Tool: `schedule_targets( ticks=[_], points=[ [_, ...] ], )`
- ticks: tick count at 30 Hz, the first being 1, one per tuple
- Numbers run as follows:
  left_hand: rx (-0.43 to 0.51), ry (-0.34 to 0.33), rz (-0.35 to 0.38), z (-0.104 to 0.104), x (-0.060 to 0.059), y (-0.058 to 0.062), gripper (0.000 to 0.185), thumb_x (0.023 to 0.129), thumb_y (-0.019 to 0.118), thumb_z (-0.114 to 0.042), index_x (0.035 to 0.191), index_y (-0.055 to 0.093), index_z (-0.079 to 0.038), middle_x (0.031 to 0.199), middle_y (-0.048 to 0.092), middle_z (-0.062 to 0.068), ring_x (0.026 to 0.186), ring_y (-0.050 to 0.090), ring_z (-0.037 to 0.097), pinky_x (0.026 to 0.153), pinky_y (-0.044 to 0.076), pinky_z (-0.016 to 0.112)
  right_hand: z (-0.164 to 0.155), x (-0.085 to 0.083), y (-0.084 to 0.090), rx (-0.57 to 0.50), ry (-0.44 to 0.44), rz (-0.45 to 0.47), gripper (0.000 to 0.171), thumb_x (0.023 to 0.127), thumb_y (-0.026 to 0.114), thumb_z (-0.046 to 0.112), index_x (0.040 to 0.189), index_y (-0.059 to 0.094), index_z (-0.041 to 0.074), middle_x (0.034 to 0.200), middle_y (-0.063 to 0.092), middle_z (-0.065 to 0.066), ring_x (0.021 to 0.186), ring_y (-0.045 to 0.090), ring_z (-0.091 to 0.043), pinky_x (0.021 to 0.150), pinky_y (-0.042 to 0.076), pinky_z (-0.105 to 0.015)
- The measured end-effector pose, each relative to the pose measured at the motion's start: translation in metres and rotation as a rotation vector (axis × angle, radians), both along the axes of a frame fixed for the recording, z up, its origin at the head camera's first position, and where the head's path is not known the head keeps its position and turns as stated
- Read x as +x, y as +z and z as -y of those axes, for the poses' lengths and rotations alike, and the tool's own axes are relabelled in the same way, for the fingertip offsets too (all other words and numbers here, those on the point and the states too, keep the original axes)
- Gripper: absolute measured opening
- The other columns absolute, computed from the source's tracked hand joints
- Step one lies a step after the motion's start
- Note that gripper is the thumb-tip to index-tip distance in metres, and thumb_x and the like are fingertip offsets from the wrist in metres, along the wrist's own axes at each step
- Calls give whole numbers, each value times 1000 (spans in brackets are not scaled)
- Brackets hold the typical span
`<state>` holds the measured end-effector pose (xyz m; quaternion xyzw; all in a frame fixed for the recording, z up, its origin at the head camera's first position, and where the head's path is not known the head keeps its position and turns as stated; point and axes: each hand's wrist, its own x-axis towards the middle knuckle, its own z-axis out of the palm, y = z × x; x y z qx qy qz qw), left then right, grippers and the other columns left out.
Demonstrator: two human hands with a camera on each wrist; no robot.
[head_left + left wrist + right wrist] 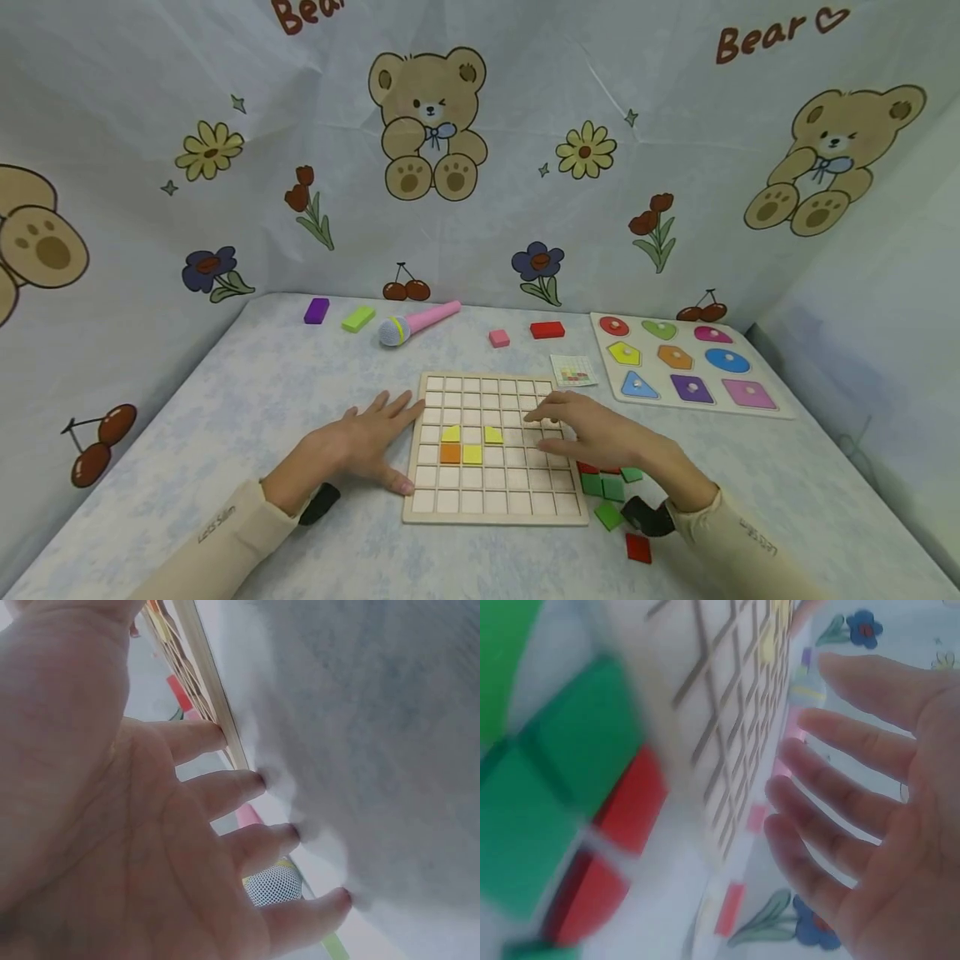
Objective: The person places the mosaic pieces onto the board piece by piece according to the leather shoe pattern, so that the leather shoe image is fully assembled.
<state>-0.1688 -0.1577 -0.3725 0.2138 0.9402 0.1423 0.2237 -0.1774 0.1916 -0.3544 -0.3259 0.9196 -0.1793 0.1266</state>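
A square wooden grid board (495,506) lies on the table. Set in its cells are an orange square tile (450,453), a yellow square tile (472,454) and two yellow cut-corner tiles, one left (451,434) and one right (492,435). My left hand (367,442) is spread along the board's left side, thumb and index finger at its edge, the other fingertips resting on the table. Over the board's right columns hovers my right hand (596,429), fingers apart and slightly bent; the right wrist view shows nothing in it. Green tiles (585,735) and red tiles (637,802) lie beside the board below this hand.
A shape puzzle board (701,406) with knobbed pieces lies at the back right, next to a small pattern card (573,371). Along the back are a pink toy microphone (431,317) and purple (317,311), lime (358,319), pink (499,338) and red (547,330) blocks.
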Motion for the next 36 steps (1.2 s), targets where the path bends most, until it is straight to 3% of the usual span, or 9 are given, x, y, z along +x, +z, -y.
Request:
schedule_targets(
  ticks=[9,15,23,36],
  points=[
    [16,-5,-10,0,1,-1,120,72,82,-60,162,17,-15,169,9,13,154,5,43,113,14,75,-51,4,-3,-17,-98,87,38,93,73,33,125,69,14,122,66,-2,107,61,-21,87,55,-42],
    [20,-9,-14,0,1,-1,120,72,82,-60,162,18,-14,169,9,15,154,5,44,112,15,76,-79,14,-5,-35,-165,183,38,86,80,29,120,69,16,115,67,2,103,61,-20,86,55,-46],
    [12,-1,-6,1,2,0,120,71,82,-60,162,17,-15,169,9,14,154,5,43,113,14,75,-106,24,-9,-90,-180,260,39,83,83,24,118,68,15,112,66,2,100,59,-21,88,54,-46],
    [12,-2,-1,1,1,-1,121,71,82,-61,162,17,-15,169,9,13,154,5,43,114,14,74,-110,20,-21,-57,-183,173,24,83,82,22,103,69,22,100,61,6,89,56,-11,77,53,-25]
  ],
)
